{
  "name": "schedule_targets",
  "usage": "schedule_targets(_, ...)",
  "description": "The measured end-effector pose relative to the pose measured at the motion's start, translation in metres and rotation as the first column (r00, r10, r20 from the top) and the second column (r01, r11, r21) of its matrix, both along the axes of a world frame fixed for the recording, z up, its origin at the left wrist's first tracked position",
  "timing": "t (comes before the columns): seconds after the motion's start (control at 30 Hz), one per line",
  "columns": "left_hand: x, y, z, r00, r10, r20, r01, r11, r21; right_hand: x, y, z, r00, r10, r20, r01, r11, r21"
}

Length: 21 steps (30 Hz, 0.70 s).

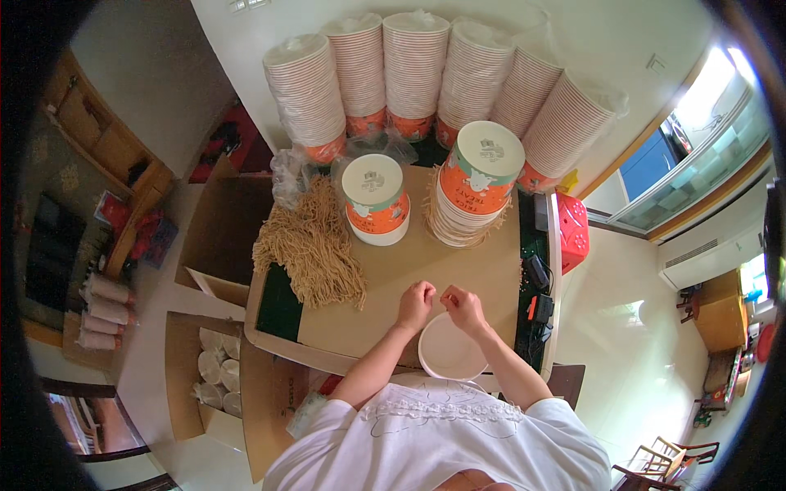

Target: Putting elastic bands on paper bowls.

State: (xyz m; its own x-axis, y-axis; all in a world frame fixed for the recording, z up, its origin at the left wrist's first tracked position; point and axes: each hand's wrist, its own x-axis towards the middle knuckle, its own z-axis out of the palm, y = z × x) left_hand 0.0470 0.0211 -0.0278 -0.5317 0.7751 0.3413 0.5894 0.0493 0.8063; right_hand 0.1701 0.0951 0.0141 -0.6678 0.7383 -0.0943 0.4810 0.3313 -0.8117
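Observation:
My left hand (416, 304) and my right hand (463, 308) are close together over the front of the table, fingers pinched. Whatever they hold is too small to make out. Just below my right hand, a white paper bucket (453, 348) stands mouth up at the table's front edge, against my body. Farther back, a short stack of upturned orange and white paper buckets (377, 204) stands beside a taller upturned stack (477, 184) with tan cord showing around its lower rims. A heap of tan twisted cords (315, 245) lies to the left.
Several tall stacks of white paper buckets (415, 65) in clear plastic line the wall. Crumpled plastic bags (291, 176) lie by the cords. Small black and orange tools (539, 308) sit on the right edge. An open carton (184, 376) with wrapped buckets stands left; a red stool (573, 233) stands right.

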Motion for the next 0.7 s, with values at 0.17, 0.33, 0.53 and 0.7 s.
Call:
schedule_targets(0.17,0.004,0.003,0.006,0.997,0.034,0.076,-0.030,0.998,-0.058,-0.001,0.001,-0.001,1.000,0.012,-0.013,-0.010,0.994,0.110)
schedule_targets(0.33,-0.004,-0.001,0.014,0.919,-0.001,0.395,0.077,0.982,-0.175,-0.001,0.022,-0.017,0.998,0.060,0.014,-0.056,0.976,-0.210)
schedule_targets(0.53,-0.008,0.002,0.008,0.915,0.002,0.404,0.067,0.986,-0.155,-0.016,0.044,-0.014,0.988,0.094,-0.120,-0.150,0.744,-0.651)
schedule_targets(0.7,-0.013,-0.003,0.001,0.925,-0.043,0.377,0.121,0.976,-0.184,-0.014,0.057,-0.018,0.990,0.112,-0.083,-0.139,0.762,-0.633)
